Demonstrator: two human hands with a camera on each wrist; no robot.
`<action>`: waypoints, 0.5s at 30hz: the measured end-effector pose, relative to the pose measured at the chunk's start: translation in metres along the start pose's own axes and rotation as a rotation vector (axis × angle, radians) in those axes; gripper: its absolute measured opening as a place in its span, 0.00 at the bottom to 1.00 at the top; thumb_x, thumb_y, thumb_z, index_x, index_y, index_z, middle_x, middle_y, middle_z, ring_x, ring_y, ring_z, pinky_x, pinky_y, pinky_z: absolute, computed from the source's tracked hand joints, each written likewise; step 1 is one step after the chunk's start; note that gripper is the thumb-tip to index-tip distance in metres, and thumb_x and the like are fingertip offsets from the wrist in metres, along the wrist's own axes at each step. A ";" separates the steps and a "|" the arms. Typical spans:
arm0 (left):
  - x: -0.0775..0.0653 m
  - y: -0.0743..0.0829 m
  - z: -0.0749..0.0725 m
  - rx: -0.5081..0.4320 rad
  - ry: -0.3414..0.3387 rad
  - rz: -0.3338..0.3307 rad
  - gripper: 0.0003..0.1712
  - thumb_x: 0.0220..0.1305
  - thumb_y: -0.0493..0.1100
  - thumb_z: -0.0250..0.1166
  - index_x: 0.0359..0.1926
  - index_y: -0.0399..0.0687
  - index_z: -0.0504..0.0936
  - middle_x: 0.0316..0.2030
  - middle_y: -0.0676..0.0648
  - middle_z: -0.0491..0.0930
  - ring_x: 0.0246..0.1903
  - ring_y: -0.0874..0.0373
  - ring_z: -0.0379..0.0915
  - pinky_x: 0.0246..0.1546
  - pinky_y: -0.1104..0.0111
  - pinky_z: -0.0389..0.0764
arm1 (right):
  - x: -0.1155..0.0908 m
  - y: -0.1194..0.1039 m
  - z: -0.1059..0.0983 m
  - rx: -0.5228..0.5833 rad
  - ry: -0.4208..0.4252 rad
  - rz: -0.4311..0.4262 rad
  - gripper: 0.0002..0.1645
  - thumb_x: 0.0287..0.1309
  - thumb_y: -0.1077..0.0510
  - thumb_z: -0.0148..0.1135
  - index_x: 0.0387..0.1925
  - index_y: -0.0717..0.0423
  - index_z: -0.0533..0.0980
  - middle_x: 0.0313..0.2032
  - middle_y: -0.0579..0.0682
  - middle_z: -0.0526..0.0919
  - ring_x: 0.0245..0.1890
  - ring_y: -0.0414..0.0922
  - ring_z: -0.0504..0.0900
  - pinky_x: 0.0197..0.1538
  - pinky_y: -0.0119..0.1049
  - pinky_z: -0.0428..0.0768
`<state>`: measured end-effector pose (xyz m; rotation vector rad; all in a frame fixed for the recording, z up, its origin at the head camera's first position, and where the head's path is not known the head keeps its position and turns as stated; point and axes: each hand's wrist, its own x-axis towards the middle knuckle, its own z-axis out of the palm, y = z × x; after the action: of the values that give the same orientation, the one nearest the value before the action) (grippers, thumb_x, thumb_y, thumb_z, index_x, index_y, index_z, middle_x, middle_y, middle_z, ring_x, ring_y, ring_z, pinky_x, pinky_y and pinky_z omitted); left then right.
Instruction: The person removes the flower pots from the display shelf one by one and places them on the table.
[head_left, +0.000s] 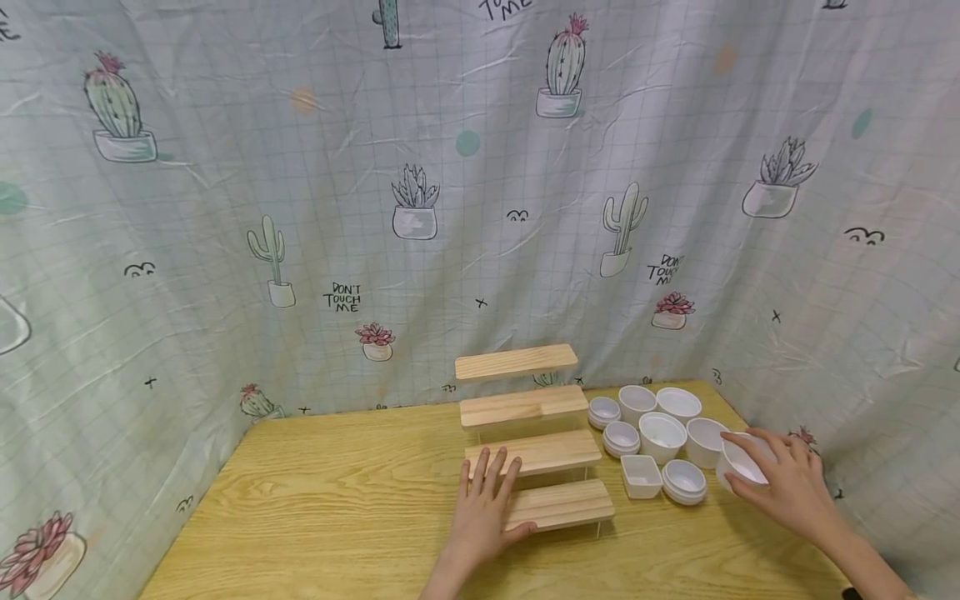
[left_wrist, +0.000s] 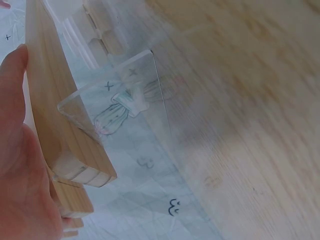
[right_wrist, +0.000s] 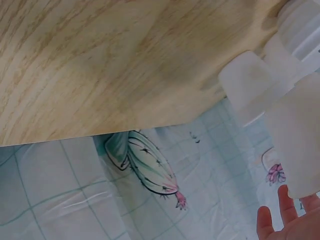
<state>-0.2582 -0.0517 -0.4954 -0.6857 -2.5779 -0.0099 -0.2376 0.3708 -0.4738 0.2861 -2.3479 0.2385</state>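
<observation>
A tiered stand (head_left: pixel 562 502) with several pale wooden steps stands on the table, and clear plastic supports its boards. My left hand (head_left: pixel 480 515) rests on the lower two steps at their left end, fingers spread and straight, thumb along the lowest board. At the far right my right hand (head_left: pixel 798 483) holds a white plastic cup (head_left: pixel 738 460), thumb on the near side and fingers over the far rim. In the right wrist view this cup (right_wrist: pixel 297 140) looks raised, with fingertips at its end. Just left of it stands another white cup (head_left: pixel 705 442).
Between the stand and the right hand sit several white containers: round tubs (head_left: pixel 662 433), small lidded-looking jars (head_left: pixel 621 438) and a square cup (head_left: pixel 641 477). A cactus-print curtain (head_left: pixel 480 208) hangs behind and on both sides of the wooden table (head_left: pixel 322 508).
</observation>
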 end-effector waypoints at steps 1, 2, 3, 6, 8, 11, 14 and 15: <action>0.000 0.000 0.000 0.003 0.003 0.001 0.50 0.47 0.75 0.48 0.67 0.56 0.52 0.68 0.47 0.52 0.67 0.47 0.45 0.68 0.54 0.32 | 0.000 0.001 0.001 -0.002 0.000 0.000 0.37 0.30 0.49 0.72 0.50 0.41 0.72 0.46 0.57 0.72 0.39 0.58 0.66 0.31 0.54 0.60; 0.000 0.000 0.001 0.004 0.006 0.002 0.51 0.47 0.75 0.48 0.67 0.56 0.52 0.67 0.47 0.52 0.67 0.47 0.46 0.68 0.55 0.26 | -0.001 0.003 0.002 -0.005 0.001 -0.001 0.37 0.30 0.49 0.72 0.50 0.42 0.72 0.46 0.57 0.72 0.39 0.58 0.66 0.30 0.54 0.60; 0.000 0.000 0.001 0.006 0.011 0.003 0.51 0.47 0.75 0.48 0.67 0.56 0.52 0.67 0.47 0.52 0.67 0.47 0.46 0.67 0.57 0.21 | -0.001 0.004 0.003 -0.008 0.002 -0.003 0.36 0.30 0.49 0.72 0.49 0.42 0.72 0.46 0.56 0.72 0.39 0.58 0.66 0.30 0.53 0.60; 0.000 0.000 0.002 0.011 0.024 0.008 0.51 0.47 0.76 0.48 0.67 0.56 0.53 0.67 0.47 0.53 0.67 0.47 0.47 0.63 0.60 0.12 | -0.003 0.007 0.006 -0.014 -0.004 -0.007 0.36 0.30 0.48 0.72 0.49 0.43 0.72 0.45 0.56 0.72 0.38 0.57 0.66 0.30 0.53 0.60; 0.000 0.000 0.003 0.011 0.032 0.010 0.51 0.47 0.76 0.48 0.67 0.56 0.53 0.67 0.47 0.53 0.67 0.46 0.47 0.63 0.61 0.11 | -0.004 0.010 0.007 -0.017 -0.010 -0.009 0.36 0.30 0.48 0.72 0.49 0.44 0.72 0.45 0.56 0.72 0.38 0.57 0.66 0.31 0.54 0.60; 0.000 0.000 0.004 0.013 0.045 0.013 0.51 0.46 0.76 0.48 0.67 0.56 0.53 0.67 0.47 0.54 0.66 0.46 0.48 0.63 0.61 0.11 | -0.004 0.013 0.010 -0.019 -0.024 -0.018 0.36 0.31 0.48 0.71 0.50 0.44 0.71 0.44 0.57 0.72 0.39 0.59 0.66 0.33 0.56 0.61; 0.000 0.000 0.004 0.018 0.054 0.013 0.51 0.46 0.76 0.49 0.67 0.56 0.54 0.67 0.47 0.55 0.66 0.47 0.49 0.63 0.61 0.11 | -0.004 0.016 0.012 -0.032 -0.026 -0.043 0.36 0.31 0.45 0.71 0.49 0.45 0.71 0.44 0.58 0.72 0.38 0.59 0.66 0.34 0.57 0.61; 0.000 0.000 0.004 0.020 0.052 0.013 0.51 0.46 0.76 0.48 0.67 0.56 0.54 0.67 0.47 0.55 0.66 0.47 0.48 0.63 0.61 0.11 | -0.004 0.017 0.013 -0.038 -0.025 -0.056 0.36 0.31 0.44 0.71 0.49 0.45 0.71 0.43 0.58 0.72 0.38 0.58 0.67 0.34 0.56 0.61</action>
<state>-0.2597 -0.0516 -0.4987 -0.6855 -2.5210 0.0022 -0.2475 0.3841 -0.4874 0.3376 -2.3628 0.1639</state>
